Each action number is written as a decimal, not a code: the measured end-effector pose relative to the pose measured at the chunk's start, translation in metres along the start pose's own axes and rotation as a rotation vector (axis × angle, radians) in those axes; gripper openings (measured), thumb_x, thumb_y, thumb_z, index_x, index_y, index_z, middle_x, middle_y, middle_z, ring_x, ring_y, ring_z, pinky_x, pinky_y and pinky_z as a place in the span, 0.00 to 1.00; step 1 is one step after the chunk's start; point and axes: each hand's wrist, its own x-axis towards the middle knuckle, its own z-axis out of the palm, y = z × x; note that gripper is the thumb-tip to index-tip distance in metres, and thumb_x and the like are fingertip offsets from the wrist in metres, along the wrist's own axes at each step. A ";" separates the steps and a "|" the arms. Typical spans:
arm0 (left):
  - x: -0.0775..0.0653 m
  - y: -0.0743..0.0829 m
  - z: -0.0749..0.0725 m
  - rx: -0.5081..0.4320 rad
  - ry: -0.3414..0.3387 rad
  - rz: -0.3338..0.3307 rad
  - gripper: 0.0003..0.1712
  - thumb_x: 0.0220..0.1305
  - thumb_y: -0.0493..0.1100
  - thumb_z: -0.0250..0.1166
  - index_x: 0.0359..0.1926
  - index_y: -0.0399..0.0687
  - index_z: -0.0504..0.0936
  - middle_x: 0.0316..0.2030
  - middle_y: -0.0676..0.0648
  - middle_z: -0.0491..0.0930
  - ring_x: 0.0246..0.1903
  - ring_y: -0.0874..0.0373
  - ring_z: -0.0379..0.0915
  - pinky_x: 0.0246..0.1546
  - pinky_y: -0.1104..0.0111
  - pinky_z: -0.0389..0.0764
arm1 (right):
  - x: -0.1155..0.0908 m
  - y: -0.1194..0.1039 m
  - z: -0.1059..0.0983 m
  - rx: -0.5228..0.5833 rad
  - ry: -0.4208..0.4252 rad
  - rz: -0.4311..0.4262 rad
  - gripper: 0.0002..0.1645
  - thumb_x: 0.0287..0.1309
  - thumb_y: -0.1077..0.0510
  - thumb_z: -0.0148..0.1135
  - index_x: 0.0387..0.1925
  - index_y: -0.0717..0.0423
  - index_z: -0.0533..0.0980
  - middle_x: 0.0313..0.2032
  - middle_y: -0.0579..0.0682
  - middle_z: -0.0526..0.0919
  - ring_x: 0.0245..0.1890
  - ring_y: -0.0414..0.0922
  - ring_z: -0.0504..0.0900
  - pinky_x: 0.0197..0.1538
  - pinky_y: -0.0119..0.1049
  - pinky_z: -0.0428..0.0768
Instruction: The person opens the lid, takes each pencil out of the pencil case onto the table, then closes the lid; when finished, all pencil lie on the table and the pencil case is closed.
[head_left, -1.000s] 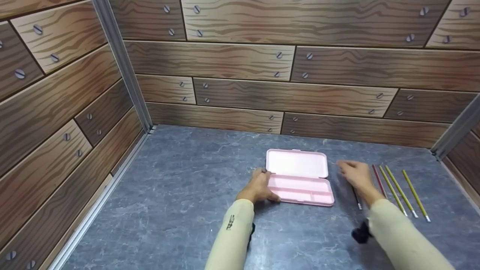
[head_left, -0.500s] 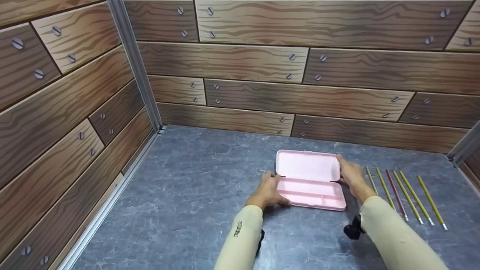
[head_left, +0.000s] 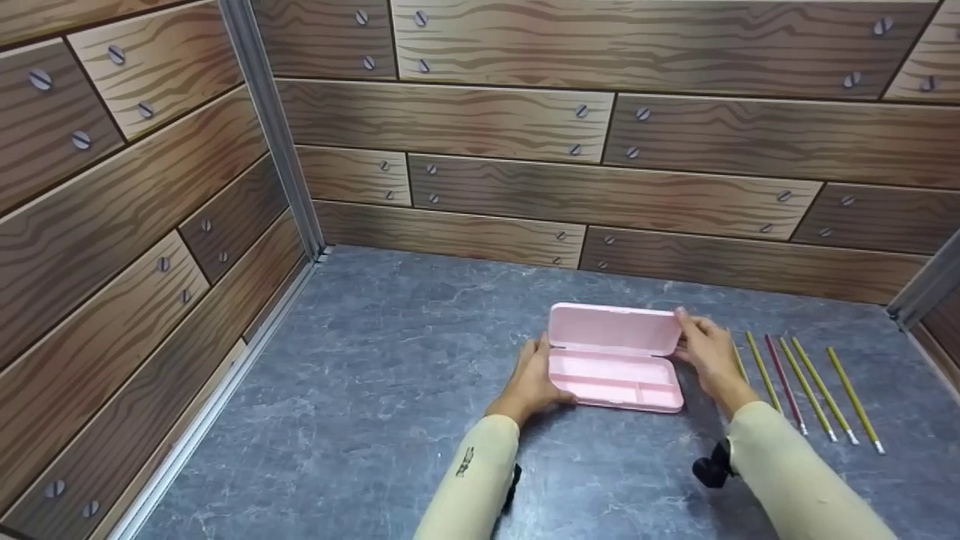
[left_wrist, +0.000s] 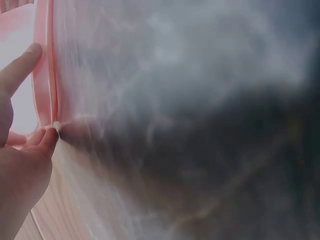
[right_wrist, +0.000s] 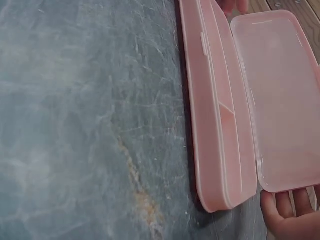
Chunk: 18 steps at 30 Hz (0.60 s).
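A pink pencil case [head_left: 592,391] lies on the grey table, its divided tray facing up with nothing in it. Its hinged lid [head_left: 613,328] stands tilted up behind the tray. My left hand [head_left: 527,386] grips the case's left end, thumb at the front corner and fingers farther back. The left wrist view shows fingers [left_wrist: 47,142] on the pink edge. My right hand [head_left: 711,364] holds the lid's right edge. In the right wrist view, several fingertips lie behind the lid [right_wrist: 280,100] and the thumb is at its near end.
Several yellow pencils [head_left: 855,399] and a red pencil [head_left: 786,385] lie in a row right of the case, one partly hidden by the right hand. Wood-patterned walls [head_left: 480,187] enclose the table [head_left: 375,390] at the back and sides.
My right hand has moved left from beside the pencils to the lid and taken its edge. The lid has tilted up from lying back. The left hand keeps its place on the case.
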 end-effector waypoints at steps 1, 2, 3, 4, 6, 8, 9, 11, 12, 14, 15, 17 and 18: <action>-0.001 0.001 0.000 -0.014 0.003 0.010 0.71 0.35 0.41 0.87 0.75 0.27 0.52 0.66 0.32 0.65 0.69 0.41 0.62 0.72 0.56 0.64 | -0.001 0.000 -0.002 0.030 -0.010 -0.005 0.32 0.72 0.43 0.54 0.58 0.68 0.70 0.34 0.39 0.81 0.36 0.34 0.82 0.44 0.30 0.85; -0.001 0.002 -0.001 -0.028 0.003 0.013 0.72 0.35 0.41 0.87 0.76 0.27 0.51 0.67 0.32 0.64 0.69 0.40 0.61 0.72 0.56 0.64 | -0.002 -0.001 -0.004 0.058 -0.029 -0.007 0.28 0.71 0.44 0.56 0.54 0.65 0.72 0.33 0.38 0.81 0.36 0.34 0.82 0.45 0.31 0.85; -0.001 0.003 -0.003 -0.040 0.003 0.017 0.73 0.34 0.41 0.87 0.76 0.28 0.50 0.67 0.32 0.64 0.69 0.40 0.62 0.72 0.56 0.64 | -0.004 -0.002 -0.007 0.090 -0.054 -0.010 0.22 0.71 0.46 0.58 0.50 0.62 0.75 0.33 0.38 0.82 0.37 0.35 0.83 0.45 0.32 0.85; -0.001 0.004 -0.005 -0.048 0.003 0.018 0.74 0.34 0.42 0.87 0.76 0.29 0.50 0.68 0.31 0.63 0.70 0.40 0.62 0.72 0.55 0.64 | -0.005 -0.003 -0.009 0.123 -0.087 -0.014 0.17 0.70 0.48 0.60 0.47 0.58 0.77 0.33 0.38 0.82 0.37 0.35 0.83 0.46 0.32 0.85; -0.001 0.007 -0.011 -0.070 -0.006 0.007 0.74 0.35 0.44 0.87 0.77 0.30 0.50 0.70 0.30 0.61 0.71 0.38 0.60 0.73 0.54 0.62 | -0.008 -0.006 -0.016 0.185 -0.163 -0.026 0.07 0.70 0.53 0.61 0.41 0.51 0.80 0.33 0.37 0.84 0.38 0.35 0.84 0.48 0.33 0.84; 0.000 0.012 -0.019 -0.107 -0.020 -0.014 0.73 0.37 0.46 0.87 0.77 0.32 0.50 0.73 0.29 0.57 0.72 0.37 0.58 0.74 0.53 0.60 | -0.011 -0.008 -0.022 0.198 -0.242 -0.048 0.06 0.69 0.56 0.62 0.43 0.50 0.82 0.36 0.36 0.86 0.41 0.33 0.84 0.51 0.31 0.83; 0.001 0.016 -0.022 -0.115 -0.031 -0.029 0.72 0.39 0.48 0.86 0.77 0.33 0.51 0.74 0.29 0.56 0.73 0.37 0.56 0.74 0.52 0.59 | -0.012 -0.007 -0.025 0.175 -0.279 -0.064 0.09 0.69 0.56 0.62 0.47 0.51 0.82 0.39 0.36 0.87 0.43 0.31 0.84 0.52 0.30 0.82; 0.002 0.023 -0.029 -0.129 -0.064 -0.063 0.70 0.43 0.51 0.84 0.78 0.34 0.50 0.77 0.32 0.51 0.76 0.39 0.50 0.75 0.52 0.56 | -0.014 -0.006 -0.033 0.062 -0.335 -0.101 0.20 0.70 0.55 0.61 0.59 0.58 0.78 0.49 0.42 0.87 0.48 0.29 0.82 0.56 0.26 0.79; 0.003 0.026 -0.032 -0.130 -0.086 -0.076 0.69 0.45 0.52 0.83 0.78 0.35 0.50 0.77 0.33 0.50 0.77 0.41 0.48 0.76 0.52 0.54 | -0.016 -0.004 -0.037 -0.017 -0.357 -0.121 0.26 0.70 0.53 0.61 0.64 0.61 0.74 0.54 0.46 0.86 0.53 0.31 0.80 0.59 0.27 0.77; 0.004 0.031 -0.036 -0.116 -0.134 -0.092 0.66 0.50 0.55 0.80 0.78 0.37 0.50 0.78 0.36 0.50 0.78 0.43 0.47 0.77 0.53 0.52 | -0.019 0.000 -0.043 -0.202 -0.399 -0.162 0.37 0.70 0.50 0.61 0.71 0.67 0.64 0.65 0.54 0.78 0.63 0.39 0.76 0.67 0.35 0.73; 0.004 0.033 -0.037 -0.085 -0.159 -0.101 0.64 0.52 0.57 0.78 0.78 0.39 0.51 0.79 0.38 0.50 0.78 0.45 0.45 0.77 0.53 0.51 | -0.021 0.002 -0.046 -0.295 -0.425 -0.187 0.39 0.70 0.49 0.61 0.72 0.67 0.62 0.69 0.58 0.72 0.68 0.45 0.72 0.70 0.41 0.69; 0.005 0.035 -0.038 -0.011 -0.204 -0.104 0.61 0.56 0.59 0.75 0.78 0.39 0.51 0.79 0.40 0.51 0.79 0.47 0.45 0.78 0.55 0.50 | -0.023 0.007 -0.048 -0.441 -0.481 -0.240 0.42 0.68 0.49 0.62 0.73 0.68 0.60 0.72 0.65 0.63 0.73 0.59 0.63 0.73 0.53 0.61; 0.004 0.036 -0.038 0.040 -0.227 -0.104 0.59 0.59 0.61 0.72 0.78 0.39 0.51 0.79 0.41 0.51 0.79 0.48 0.45 0.78 0.56 0.49 | -0.024 0.009 -0.048 -0.491 -0.509 -0.262 0.44 0.67 0.49 0.63 0.73 0.69 0.59 0.73 0.67 0.61 0.74 0.64 0.58 0.73 0.59 0.57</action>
